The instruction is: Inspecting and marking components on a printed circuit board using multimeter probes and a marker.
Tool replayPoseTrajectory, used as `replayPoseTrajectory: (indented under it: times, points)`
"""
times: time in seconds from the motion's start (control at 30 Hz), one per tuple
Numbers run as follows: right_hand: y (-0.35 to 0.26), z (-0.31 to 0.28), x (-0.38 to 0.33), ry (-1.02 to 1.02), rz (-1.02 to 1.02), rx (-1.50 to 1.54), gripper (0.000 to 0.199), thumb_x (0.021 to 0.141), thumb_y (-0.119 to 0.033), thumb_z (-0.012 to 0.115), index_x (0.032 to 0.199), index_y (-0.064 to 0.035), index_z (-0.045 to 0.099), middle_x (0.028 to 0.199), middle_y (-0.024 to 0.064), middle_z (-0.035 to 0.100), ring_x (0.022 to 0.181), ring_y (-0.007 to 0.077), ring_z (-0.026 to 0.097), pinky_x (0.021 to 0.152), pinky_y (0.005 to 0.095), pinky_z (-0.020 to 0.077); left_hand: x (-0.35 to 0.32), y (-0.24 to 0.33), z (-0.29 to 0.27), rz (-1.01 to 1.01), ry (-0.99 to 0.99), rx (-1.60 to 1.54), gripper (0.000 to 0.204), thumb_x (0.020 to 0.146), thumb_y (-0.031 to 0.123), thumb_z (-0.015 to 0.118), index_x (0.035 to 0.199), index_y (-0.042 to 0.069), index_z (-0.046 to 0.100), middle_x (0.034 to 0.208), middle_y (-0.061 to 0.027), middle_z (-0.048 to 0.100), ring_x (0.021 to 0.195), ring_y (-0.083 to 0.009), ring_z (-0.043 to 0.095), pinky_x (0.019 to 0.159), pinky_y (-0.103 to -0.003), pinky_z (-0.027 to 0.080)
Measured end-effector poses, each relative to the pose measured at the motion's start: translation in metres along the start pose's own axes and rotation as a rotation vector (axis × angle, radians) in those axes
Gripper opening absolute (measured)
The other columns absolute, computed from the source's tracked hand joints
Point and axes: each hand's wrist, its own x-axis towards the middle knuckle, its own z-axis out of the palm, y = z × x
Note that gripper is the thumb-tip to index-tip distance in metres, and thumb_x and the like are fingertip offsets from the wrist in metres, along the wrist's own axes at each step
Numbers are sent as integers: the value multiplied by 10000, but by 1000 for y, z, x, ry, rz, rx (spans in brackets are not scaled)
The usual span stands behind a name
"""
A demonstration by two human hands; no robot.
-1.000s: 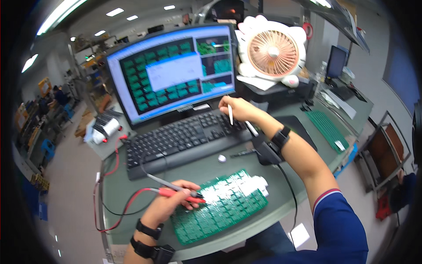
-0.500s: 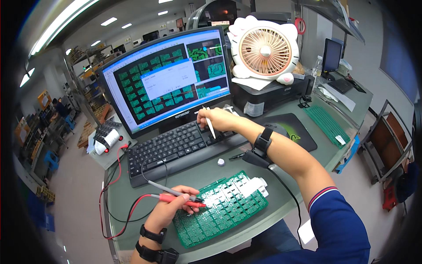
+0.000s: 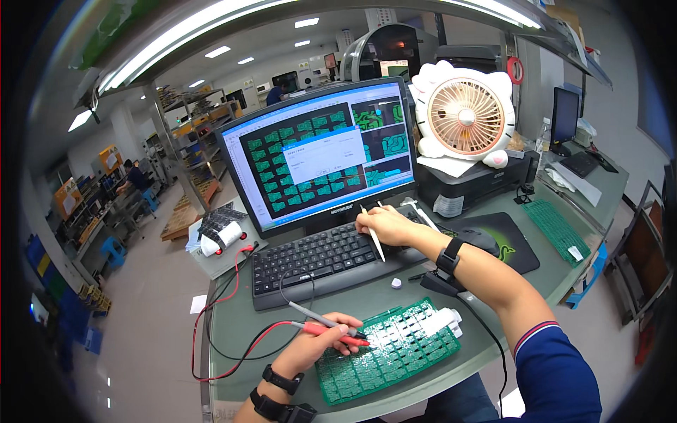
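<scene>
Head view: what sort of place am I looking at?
Probably an electronics workshop: the left hand holds two wired probes over a green circuit board panel, and the monitor shows green circuit patterns.

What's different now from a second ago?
The right hand, with its thin white pen-shaped stick, moved left over the long black keyboard. The whole view shifted too, so things sit farther right in the picture. Nothing was picked up or let go. The left hand stays at the green rectangular circuit board, holding the slim red probe and slim grey probe.
</scene>
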Motion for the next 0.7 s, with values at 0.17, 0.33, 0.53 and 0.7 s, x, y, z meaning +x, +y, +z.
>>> replayPoseTrajectory:
  times: [0.17,0.33,0.53,0.7]
  points:
    - [7,-11,-5,27,219,-37,166,918,-183,502,1063,-128,562,953,141,688,953,341,646,839,465,439,-1,-2,-3,12,-13,4,334,986,203,482,1185,-59,534,983,-147,642,841,-159,657,740,-267,543]
    - [45,-22,-24,52,537,-53,248,909,-152,519,1143,-74,497,1018,241,659,993,424,626,822,521,471,-2,-2,-2,6,-8,7,325,984,194,479,1180,-58,540,994,-146,640,847,-158,657,747,-268,542]
    - [67,-24,-42,131,395,52,295,942,-184,556,1189,-39,490,1080,259,618,1022,393,627,859,441,483,2,0,0,-7,-13,13,315,978,183,480,1175,-54,546,995,-153,642,852,-169,660,747,-274,546]
    - [20,-54,-43,57,397,370,178,951,-212,543,996,-45,583,858,123,708,828,287,700,713,389,523,-4,-4,-3,30,41,-22,295,968,155,487,1147,-68,558,982,-174,647,809,-189,671,702,-284,564]
